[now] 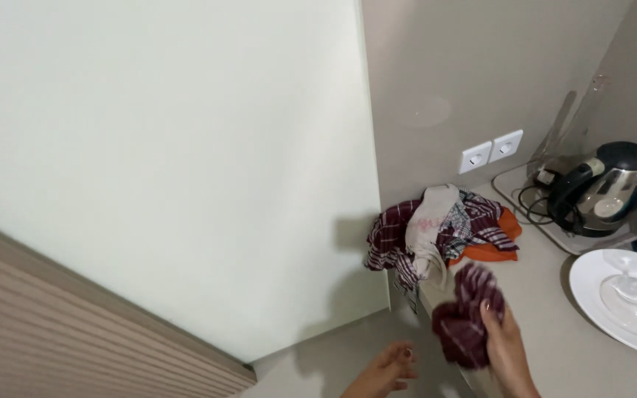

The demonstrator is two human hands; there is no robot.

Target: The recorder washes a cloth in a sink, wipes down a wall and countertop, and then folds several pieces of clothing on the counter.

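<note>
**Right hand grips a bunched maroon cloth at the counter's edge**

Here the right hand (506, 346) is closed around a bunched maroon plaid cloth (466, 317), fingers curled over its near side with the painted nails showing, and the cloth bulges out above and to the left of the grip. The cloth is dark red with thin pale stripes, crumpled into a rough ball and blurred. It hangs just over the front edge of the grey counter (540, 302), near the counter's left end.

The left hand (392, 368) sits lower, off the counter's left edge and apart from the cloth. Its fingers are loosely spread and partly bent, and it holds nothing.

Farther back on the counter, against the wall, lies 1 pile of laundry (444, 228): a pale garment draped over plaid pieces, with an orange cloth under its right side. How many pieces the pile has cannot be told. Above the pile, on the wall, are 2 white sockets (491, 151) side by side. At the counter's far right stands 1 black and steel kettle (602, 188) on a pale tray (514, 184). In front of the kettle, 1 white plate (591, 284) carries clear glassware lying on its side.
</note>
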